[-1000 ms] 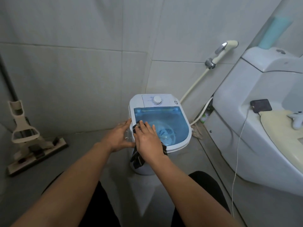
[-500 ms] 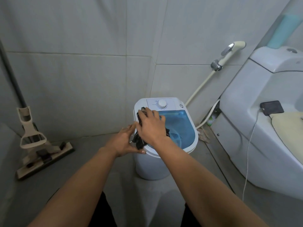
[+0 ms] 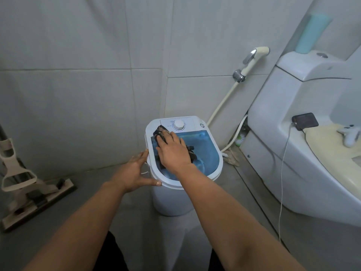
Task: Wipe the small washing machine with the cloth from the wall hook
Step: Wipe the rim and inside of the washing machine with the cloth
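The small white washing machine (image 3: 213,169) stands on the floor in the tiled corner, with a clear blue lid and a white dial (image 3: 178,125) at its back. A dark cloth (image 3: 159,133) lies on the lid's left side. My right hand (image 3: 173,151) presses flat on the cloth, fingers pointing toward the dial. My left hand (image 3: 134,171) grips the machine's left rim, thumb along the front edge.
A toilet (image 3: 289,122) stands close on the right, with a dark phone (image 3: 304,121) on a white cable and a white controller (image 3: 349,133) on its lid. A bidet sprayer (image 3: 252,59) and hose hang on the wall behind. A flat mop (image 3: 35,194) leans at left.
My right hand has slid the cloth from the lid's front edge up along its left side toward the dial. My left hand stays on the left rim.
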{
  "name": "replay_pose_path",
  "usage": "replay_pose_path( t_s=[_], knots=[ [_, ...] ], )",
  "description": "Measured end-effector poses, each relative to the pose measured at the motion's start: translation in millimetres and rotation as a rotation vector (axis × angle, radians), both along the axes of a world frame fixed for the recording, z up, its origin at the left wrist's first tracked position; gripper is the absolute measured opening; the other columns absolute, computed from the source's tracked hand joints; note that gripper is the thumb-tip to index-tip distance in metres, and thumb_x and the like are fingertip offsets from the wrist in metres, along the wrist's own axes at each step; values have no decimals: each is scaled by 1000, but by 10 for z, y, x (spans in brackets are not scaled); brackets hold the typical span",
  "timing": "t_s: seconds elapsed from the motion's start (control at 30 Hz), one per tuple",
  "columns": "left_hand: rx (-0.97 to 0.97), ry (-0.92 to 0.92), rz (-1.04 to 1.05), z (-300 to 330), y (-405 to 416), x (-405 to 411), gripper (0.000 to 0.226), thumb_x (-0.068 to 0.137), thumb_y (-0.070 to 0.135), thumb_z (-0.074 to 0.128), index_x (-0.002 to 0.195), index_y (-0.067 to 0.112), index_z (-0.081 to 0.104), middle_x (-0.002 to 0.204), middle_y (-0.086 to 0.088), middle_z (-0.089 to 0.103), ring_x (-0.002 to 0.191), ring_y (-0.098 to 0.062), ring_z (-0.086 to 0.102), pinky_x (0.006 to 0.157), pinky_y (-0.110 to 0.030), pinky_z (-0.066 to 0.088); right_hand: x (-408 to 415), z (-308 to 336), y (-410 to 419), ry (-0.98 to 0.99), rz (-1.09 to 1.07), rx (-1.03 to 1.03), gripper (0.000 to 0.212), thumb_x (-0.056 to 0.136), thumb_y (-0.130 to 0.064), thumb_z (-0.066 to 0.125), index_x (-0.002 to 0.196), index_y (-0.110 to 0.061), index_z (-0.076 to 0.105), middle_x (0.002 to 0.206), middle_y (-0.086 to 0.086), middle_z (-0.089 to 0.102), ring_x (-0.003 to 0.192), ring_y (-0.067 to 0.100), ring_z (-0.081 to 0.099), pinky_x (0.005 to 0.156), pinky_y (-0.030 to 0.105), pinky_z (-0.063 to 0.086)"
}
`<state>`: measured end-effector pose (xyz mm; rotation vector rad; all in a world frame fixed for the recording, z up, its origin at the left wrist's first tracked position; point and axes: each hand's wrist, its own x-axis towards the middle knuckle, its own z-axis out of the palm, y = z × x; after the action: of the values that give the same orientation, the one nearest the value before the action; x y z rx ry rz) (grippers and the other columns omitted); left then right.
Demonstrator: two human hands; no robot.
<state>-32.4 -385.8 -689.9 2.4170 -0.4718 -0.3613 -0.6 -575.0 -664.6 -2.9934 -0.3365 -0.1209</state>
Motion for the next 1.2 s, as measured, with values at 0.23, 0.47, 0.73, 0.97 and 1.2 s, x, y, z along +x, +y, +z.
replay_pose_path(
  t_s=[0.23,0.47,0.73,0.97,1.2],
  knots=[
    [12,13,6,-9,-4,5,151,46,97,70,169,32,12,176,2,19,161,-23,21,130,-42,24,30,13,-502,-85,85,-4,45,103,-33,42,146,-23,49,160,1,35,143,30,33,110,49,37],
    [30,33,24,-59,17,30,158,38,106,63,169,34,9,176,4,15,162,-24,18,131,-44,23,143,-36,-1028,-96,-78,48,48,102,-37,33,140,-20,56,154,0,43,131,29,44,104,49,45],
    [36,24,18,-103,39,51,154,44,101,70,168,37,5,176,8,16,162,-22,21,129,-46,28,289,105,-1220,-21,-344,83,37,105,-24,39,138,-17,53,158,9,36,130,36,42,100,48,47],
    [30,33,7,-52,24,32,158,41,104,64,169,34,4,177,5,14,162,-24,18,130,-45,24,315,62,-1059,15,-425,45,43,97,-13,47,140,-11,50,159,14,30,126,38,43,103,48,45],
    [-31,-6,-19,-17,8,-2,144,56,83,82,169,31,8,176,2,16,162,-20,18,131,-41,20,49,-43,-509,-67,-250,63,51,98,-18,47,148,-7,43,158,18,33,141,40,32,117,50,30]
  ],
)
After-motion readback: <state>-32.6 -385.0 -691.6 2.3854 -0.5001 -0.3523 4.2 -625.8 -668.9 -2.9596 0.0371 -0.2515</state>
